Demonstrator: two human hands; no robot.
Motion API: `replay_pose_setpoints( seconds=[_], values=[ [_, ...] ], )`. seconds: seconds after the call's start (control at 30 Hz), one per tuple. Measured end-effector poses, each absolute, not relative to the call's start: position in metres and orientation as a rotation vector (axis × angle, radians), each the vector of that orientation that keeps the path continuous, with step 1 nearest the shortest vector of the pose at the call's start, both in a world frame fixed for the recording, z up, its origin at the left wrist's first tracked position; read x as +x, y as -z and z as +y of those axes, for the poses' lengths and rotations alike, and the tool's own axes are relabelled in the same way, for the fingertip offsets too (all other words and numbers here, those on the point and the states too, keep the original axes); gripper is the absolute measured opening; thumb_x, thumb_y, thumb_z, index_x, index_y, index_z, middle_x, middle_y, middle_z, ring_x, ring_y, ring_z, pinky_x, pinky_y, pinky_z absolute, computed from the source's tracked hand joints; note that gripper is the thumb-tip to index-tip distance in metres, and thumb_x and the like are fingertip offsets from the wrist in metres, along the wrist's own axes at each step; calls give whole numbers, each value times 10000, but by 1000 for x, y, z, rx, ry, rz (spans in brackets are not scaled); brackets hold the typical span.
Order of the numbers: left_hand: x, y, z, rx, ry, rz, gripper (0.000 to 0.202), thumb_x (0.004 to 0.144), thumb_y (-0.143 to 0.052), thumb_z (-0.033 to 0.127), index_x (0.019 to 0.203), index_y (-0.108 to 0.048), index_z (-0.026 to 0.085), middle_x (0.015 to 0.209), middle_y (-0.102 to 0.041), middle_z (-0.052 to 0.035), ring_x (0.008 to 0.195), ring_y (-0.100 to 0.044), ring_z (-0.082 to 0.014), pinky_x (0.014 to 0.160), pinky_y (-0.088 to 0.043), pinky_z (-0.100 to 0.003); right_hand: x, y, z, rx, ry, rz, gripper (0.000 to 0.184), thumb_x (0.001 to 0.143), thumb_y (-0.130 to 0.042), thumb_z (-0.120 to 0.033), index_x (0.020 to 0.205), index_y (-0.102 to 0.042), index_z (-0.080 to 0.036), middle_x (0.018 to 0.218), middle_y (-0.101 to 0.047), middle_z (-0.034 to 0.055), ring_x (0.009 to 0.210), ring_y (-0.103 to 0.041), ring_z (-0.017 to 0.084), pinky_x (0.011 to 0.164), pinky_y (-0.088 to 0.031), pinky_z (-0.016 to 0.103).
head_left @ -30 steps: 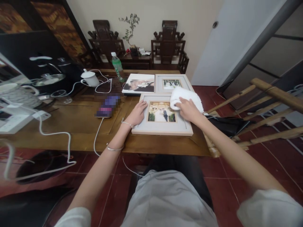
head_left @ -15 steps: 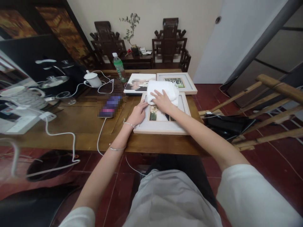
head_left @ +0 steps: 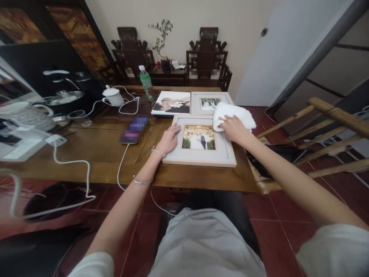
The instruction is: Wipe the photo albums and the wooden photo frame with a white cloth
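Note:
A pale wooden picture frame with a photo inside lies flat on the brown wooden table. My left hand rests flat on the frame's left edge, fingers stretched out. My right hand presses a folded white cloth onto the frame's upper right corner. A second frame and a frameless photo print lie just behind.
A phone on a white cable lies left of the frame. Farther back stand a white cup and a green bottle. A bamboo rack stands to the right. Pots and white cables fill the table's left side.
My right hand swept the cloth from the frame's right side to its upper left, and now it is back at the upper right corner. The left hand stayed on the frame's left edge.

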State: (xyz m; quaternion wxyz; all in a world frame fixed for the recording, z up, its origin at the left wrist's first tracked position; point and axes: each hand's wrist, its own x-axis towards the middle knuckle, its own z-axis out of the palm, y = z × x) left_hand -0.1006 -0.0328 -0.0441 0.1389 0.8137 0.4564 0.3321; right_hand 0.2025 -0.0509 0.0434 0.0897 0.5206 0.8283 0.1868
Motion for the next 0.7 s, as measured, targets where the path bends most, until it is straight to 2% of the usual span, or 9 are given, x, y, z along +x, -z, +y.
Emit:
replay_pose_setpoints(
  seconds=[0.2,0.37,0.57,0.7],
  values=[
    [-102,46,-32,2349,-965,1316,535,797,-417,74,1269,-662,136,1403,-618,-96,1432,-437,-261,1229,-313,-476,190,-61,-142,1363,-355,2535,378,793,-480,-7,1024,-752,-131,1384,-616,164,1254,-543,336,985,-439,475],
    [-104,46,-32,2355,-923,1308,554,803,-422,95,1310,-640,146,1433,-592,-98,1448,-411,-280,1226,-300,-518,181,-70,-201,1287,-125,2704,430,751,-469,25,1038,-754,-124,1432,-586,152,1330,-519,325,1059,-440,473],
    [-104,45,-33,2396,-897,1304,536,815,-414,97,1302,-637,72,1442,-573,-153,1451,-404,-290,1236,-294,-487,178,-52,-145,1391,-169,2657,463,779,-463,9,1146,-722,-104,1453,-563,170,1402,-444,324,1110,-384,501],
    [-104,45,-32,2390,-891,1299,556,799,-418,95,1308,-640,121,1440,-583,-113,1452,-403,-282,1235,-294,-503,175,-44,-76,1516,-359,2638,485,806,-445,7,1233,-666,-57,1522,-480,191,1446,-365,324,1119,-352,490]
  ],
)
